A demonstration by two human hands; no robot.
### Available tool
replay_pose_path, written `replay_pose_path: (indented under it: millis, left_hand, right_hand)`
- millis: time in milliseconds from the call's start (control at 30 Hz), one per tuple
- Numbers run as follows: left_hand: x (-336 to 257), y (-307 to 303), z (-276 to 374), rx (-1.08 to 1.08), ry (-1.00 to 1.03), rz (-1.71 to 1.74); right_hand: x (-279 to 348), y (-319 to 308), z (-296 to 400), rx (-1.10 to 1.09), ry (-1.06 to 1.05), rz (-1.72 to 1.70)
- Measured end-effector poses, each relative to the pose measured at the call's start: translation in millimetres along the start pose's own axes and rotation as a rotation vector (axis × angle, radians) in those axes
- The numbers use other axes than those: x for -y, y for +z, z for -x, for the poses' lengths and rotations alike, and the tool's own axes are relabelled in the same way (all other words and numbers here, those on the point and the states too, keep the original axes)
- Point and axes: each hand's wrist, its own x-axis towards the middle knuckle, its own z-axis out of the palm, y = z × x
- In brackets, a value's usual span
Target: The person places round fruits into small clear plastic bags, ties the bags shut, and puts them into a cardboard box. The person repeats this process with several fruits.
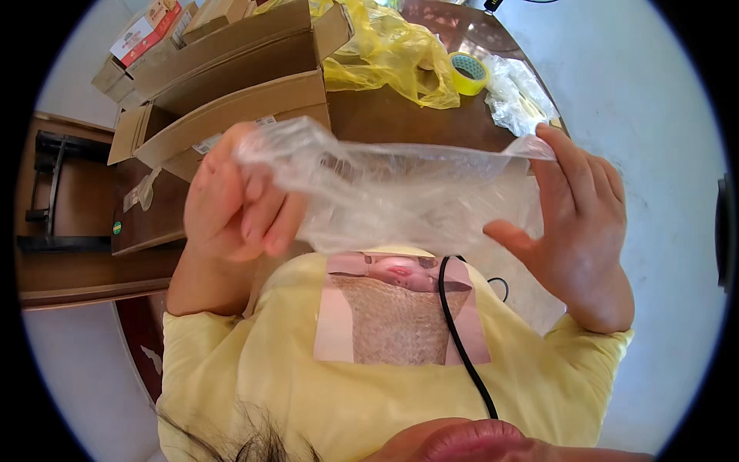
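A transparent plastic bag (pixel 398 190) is stretched in the air before my chest, its upper edge nearly straight. My left hand (pixel 242 202) grips the bunched left end between curled fingers and looks slightly blurred. At the other end, the bag's upper right corner lies at the index and middle fingers of my right hand (pixel 577 213). That thumb stands apart, near the lower right edge of the film. How the right fingers hold the corner is partly hidden. Nothing can be made out inside the bag.
An open cardboard box (pixel 242 110) stands on the brown table (pixel 369 118). Beyond my hands lie a yellow plastic bag (pixel 392 52), a tape roll (pixel 469 74) and crumpled clear plastic (pixel 517 95). More boxes (pixel 147 32) are at the far left. A black cable (pixel 462 341) hangs over my shirt.
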Motion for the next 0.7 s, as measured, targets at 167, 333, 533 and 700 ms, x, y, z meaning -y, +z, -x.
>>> replay_pose_path:
  millis: [167,333,533,700]
  left_hand:
    - [2.9,11.8,0.4,0.106,0.095,-0.018]
    - [-2.1,19.4,2.0,0.092,0.117,0.034]
    - [2.8,19.9,6.8,-0.091,0.166,0.03]
    - [5.7,-26.9,-17.4,-0.266,-0.142,-0.128]
  right_hand:
    - [0.2,-17.7,-3.5,0.066,-0.048,0.053]
    - [1.8,-20.2,-5.2,0.054,-0.123,0.085]
    - [3.3,-25.5,-11.6,0.15,-0.08,0.137]
    - [-6.6,31.3,-23.6,0.115,-0.013,0.096]
